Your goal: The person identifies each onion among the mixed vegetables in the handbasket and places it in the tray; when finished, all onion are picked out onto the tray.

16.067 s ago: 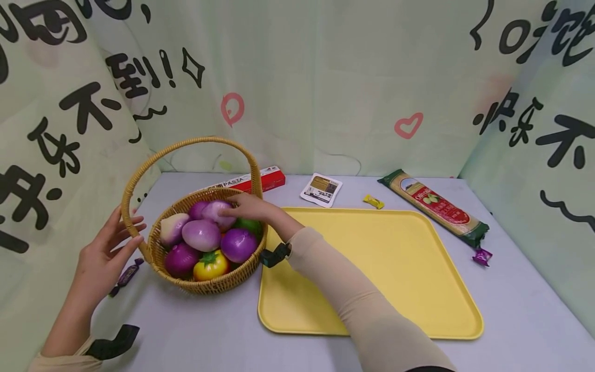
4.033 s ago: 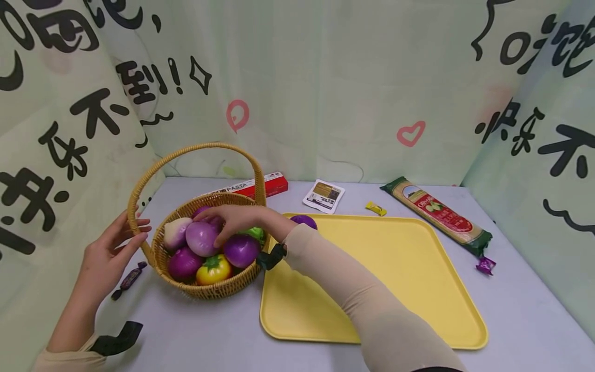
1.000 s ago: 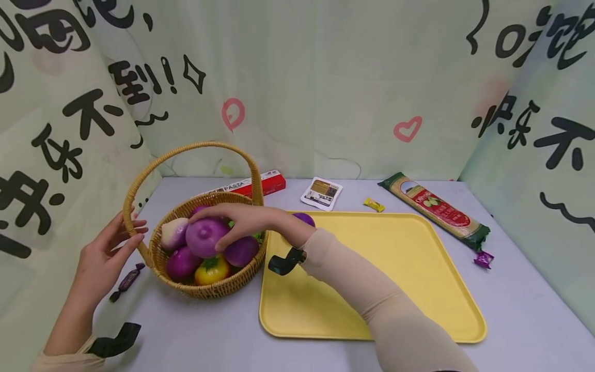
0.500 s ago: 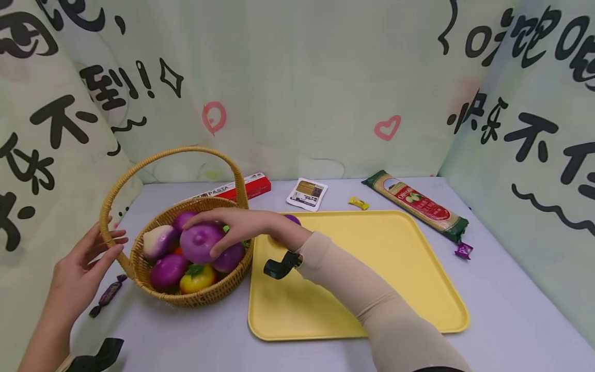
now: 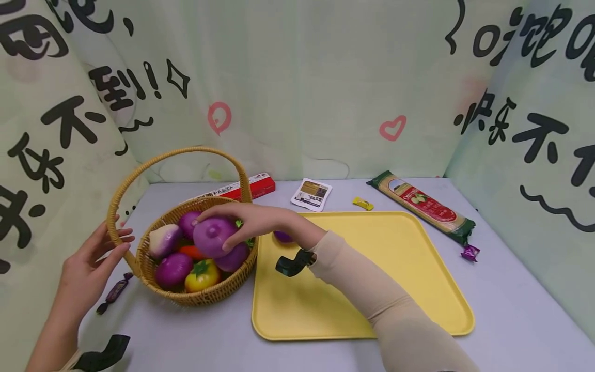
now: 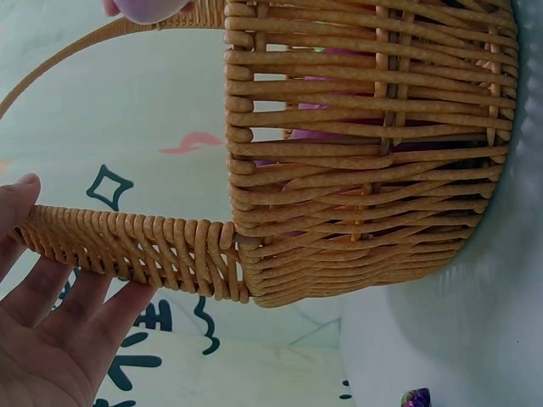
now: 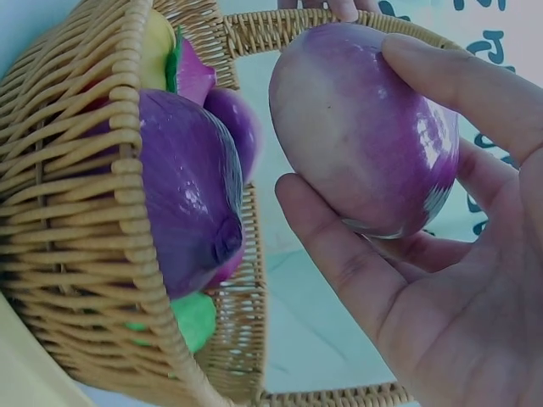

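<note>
In the head view, my right hand (image 5: pixel 260 221) holds a purple onion (image 5: pixel 214 236) between thumb and fingers, raised over the wicker basket (image 5: pixel 195 298). The right wrist view shows the onion (image 7: pixel 361 127) apart from the basket's contents. My left hand (image 5: pixel 85 276) grips the basket's handle (image 5: pixel 122 199) low on its left side, thumb and fingers on either side of it. Inside the basket are a white-and-purple onion (image 5: pixel 163 241), a deep purple onion (image 5: pixel 173 269), a yellow pepper (image 5: pixel 204 276), an orange piece (image 5: pixel 191 252) and another purple onion (image 5: pixel 234 257).
Right of the basket lies a yellow tray (image 5: pixel 372 274); a purple onion (image 5: pixel 282 236) on it is partly hidden by my right forearm. Behind are a red pasta box (image 5: pixel 262 186), a white packet (image 5: pixel 312 194), a yellow candy (image 5: pixel 363 203) and a long noodle pack (image 5: pixel 423 204).
Since the oldest frame, a purple onion has come onto the tray. Over the last second my right hand has lifted another onion, uncovering the orange piece; my left hand has stayed on the handle.
</note>
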A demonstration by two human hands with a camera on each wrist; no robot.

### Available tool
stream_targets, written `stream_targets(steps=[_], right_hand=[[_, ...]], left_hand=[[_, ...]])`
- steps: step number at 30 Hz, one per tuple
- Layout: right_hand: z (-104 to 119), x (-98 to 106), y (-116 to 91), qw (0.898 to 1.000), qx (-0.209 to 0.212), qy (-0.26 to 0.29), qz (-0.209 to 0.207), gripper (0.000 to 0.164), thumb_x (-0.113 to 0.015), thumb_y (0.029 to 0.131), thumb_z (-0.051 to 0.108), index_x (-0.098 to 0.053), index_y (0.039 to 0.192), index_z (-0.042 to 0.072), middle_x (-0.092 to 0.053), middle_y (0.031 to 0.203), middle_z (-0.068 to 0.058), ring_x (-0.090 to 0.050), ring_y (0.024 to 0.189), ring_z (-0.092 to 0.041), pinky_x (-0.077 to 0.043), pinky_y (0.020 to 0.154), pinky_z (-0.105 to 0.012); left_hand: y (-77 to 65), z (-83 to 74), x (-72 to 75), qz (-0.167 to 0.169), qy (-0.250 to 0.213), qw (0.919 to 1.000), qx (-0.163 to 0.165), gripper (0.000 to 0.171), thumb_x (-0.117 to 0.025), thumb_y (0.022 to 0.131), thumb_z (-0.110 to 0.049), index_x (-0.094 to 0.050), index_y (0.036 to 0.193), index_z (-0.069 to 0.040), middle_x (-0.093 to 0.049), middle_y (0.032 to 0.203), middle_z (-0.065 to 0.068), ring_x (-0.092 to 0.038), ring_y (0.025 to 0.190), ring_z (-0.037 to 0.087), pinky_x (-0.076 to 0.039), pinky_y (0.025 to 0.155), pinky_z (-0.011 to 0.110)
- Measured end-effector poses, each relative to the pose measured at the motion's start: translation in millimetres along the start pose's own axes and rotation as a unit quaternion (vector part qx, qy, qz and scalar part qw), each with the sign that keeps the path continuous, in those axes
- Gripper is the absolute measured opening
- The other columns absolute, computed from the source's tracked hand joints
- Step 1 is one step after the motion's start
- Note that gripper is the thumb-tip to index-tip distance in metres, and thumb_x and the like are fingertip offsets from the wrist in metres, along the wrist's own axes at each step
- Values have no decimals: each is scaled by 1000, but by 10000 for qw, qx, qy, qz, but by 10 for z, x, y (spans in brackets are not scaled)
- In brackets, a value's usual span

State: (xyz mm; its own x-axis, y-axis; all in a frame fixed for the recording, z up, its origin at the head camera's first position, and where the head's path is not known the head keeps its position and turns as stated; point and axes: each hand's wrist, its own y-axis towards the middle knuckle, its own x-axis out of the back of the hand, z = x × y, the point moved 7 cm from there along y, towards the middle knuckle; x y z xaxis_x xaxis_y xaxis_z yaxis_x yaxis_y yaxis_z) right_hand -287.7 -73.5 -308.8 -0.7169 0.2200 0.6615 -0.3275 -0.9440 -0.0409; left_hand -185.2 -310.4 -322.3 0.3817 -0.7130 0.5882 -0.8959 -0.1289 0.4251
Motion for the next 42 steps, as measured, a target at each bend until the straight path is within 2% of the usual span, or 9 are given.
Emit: stream_targets(steps=[6, 18, 29, 42], right_hand=[[-17, 49, -81, 9999, -45, 141, -33, 65, -73, 81, 25, -43, 138, 25, -45, 138, 4, -47, 121, -9, -44, 100, -24], [-86, 161, -336, 9983, -331, 329, -338, 67, -74, 81, 29, -42, 139, 29, -45, 140, 6, -48, 122, -8, -43, 100, -26], [-148, 270, -513, 9969, -419, 448, -493, 65, -73, 81, 23, -42, 139, 29, -44, 140, 7, -48, 123, -16, -46, 98, -33], [-221, 413, -773, 9934, -741, 350, -808, 63, -71, 81, 31, -43, 137, 38, -45, 137, 6, -47, 122, -14, -46, 97, -35]], left_hand=[[2, -6, -12, 7, 25, 10000, 62, 57, -56, 94, -19, -34, 146, -31, -46, 107, -40, -46, 97, -25, -39, 72, -5], [7, 2, -14, -26, 105, 9999, 76, 57, -57, 94, -21, -34, 145, -32, -46, 107, -41, -45, 96, -26, -38, 72, -5], [5, 1, -12, 8, 131, 9999, 89, 58, -57, 94, -21, -34, 145, -33, -46, 107, -41, -45, 95, -27, -38, 71, -5], [11, -4, -12, 27, 111, 9999, 53, 57, -57, 94, -21, -34, 146, -32, -46, 107, -41, -44, 95, -27, -38, 71, -5]])
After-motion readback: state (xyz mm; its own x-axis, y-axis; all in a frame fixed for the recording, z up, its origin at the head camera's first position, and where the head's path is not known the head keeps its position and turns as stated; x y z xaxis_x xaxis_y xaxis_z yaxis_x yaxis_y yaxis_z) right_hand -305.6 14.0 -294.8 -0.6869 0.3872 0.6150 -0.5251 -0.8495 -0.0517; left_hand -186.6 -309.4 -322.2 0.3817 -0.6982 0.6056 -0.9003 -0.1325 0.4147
